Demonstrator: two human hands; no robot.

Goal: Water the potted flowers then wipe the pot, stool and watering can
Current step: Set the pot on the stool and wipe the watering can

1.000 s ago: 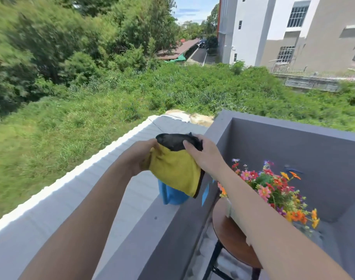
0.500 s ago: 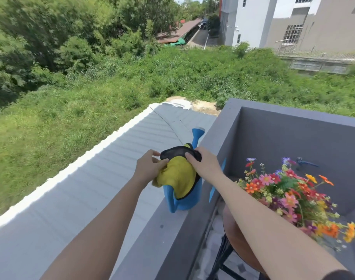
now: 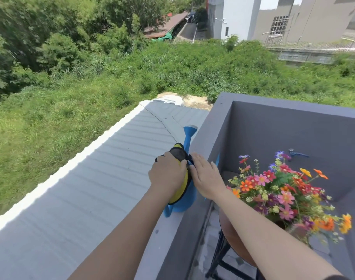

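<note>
Watering can (image 3: 181, 203) on the ledge (image 3: 162, 235), cloth (image 3: 179, 184) over it; flowers (image 3: 283, 190) right, apparently on the stool (image 3: 236, 247).

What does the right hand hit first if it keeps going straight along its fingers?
Likely the black-and-yellow cloth draped on the blue plastic watering can: the right hand points up-left, fingertips already at the cloth's edge. Beyond that, the can's spout, though depth is unclear.

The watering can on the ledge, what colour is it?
Blue. The head view shows the watering can best; a yellow and black cloth is draped over it.
</note>
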